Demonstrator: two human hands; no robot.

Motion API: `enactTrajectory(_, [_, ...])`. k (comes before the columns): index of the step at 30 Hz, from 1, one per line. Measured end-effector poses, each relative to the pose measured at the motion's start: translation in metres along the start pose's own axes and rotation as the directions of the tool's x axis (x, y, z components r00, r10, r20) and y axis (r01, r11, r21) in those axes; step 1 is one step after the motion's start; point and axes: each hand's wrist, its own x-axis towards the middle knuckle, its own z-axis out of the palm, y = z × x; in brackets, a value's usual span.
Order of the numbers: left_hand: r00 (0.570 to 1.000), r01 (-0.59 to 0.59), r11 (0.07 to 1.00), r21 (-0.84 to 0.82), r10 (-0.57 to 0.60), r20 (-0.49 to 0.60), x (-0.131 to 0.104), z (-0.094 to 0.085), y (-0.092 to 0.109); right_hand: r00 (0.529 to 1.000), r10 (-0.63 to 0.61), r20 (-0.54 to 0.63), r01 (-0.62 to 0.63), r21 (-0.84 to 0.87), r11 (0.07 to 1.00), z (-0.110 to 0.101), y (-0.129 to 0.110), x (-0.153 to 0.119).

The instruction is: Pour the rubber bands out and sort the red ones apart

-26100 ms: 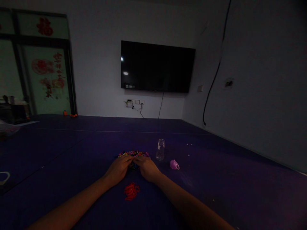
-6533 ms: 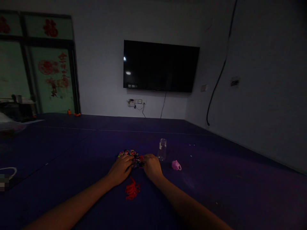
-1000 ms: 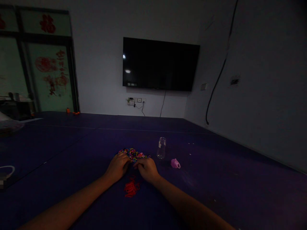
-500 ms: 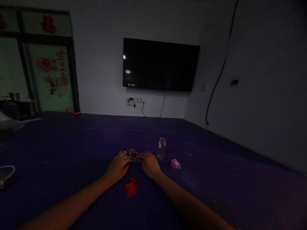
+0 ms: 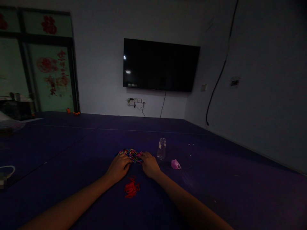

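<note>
A pile of small multicoloured bands lies on the dark purple surface. My left hand rests at the pile's left and near edge, its fingers bent over the bands. On the pile's right edge, my right hand touches the bands with its fingertips; what its fingers pinch, if anything, is too small to tell. Nearer to me, between my forearms, sits a small heap of red bands. An uncapped clear bottle stands upright just beyond my right hand. Right of it lies a pink lid with a loop.
A television hangs on the far wall above sockets and cables. A black cable runs down the right wall. Small orange objects lie near the door at the back left. A white loop shows at the left edge.
The fingers of my right hand have shifted slightly at the pile's right edge, and the bands there lie a little differently. My left hand has hardly moved. Bottle, lid and red heap are unchanged.
</note>
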Motion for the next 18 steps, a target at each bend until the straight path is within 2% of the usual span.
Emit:
enactTrajectory(4, [1.0, -0.009, 1.0, -0.005, 0.009, 0.013, 0.0005, -0.0006, 0.0, 1.0, -0.013, 0.026, 0.013, 0.001, 1.0, 0.0008, 0.0005, -0.0003])
enactTrajectory(11, [1.0, -0.011, 1.0, -0.013, 0.011, 0.016, 0.0, -0.0008, -0.0002, 0.999, -0.053, 0.003, 0.053, 0.011, 0.999, 0.0018, 0.0011, 0.0014])
enactTrajectory(18, [0.999, -0.026, 0.999, -0.022, 0.026, 0.031, 0.0008, -0.0006, -0.0008, 0.977, -0.211, -0.019, 0.212, 0.061, 0.975, -0.0042, -0.0053, -0.0014])
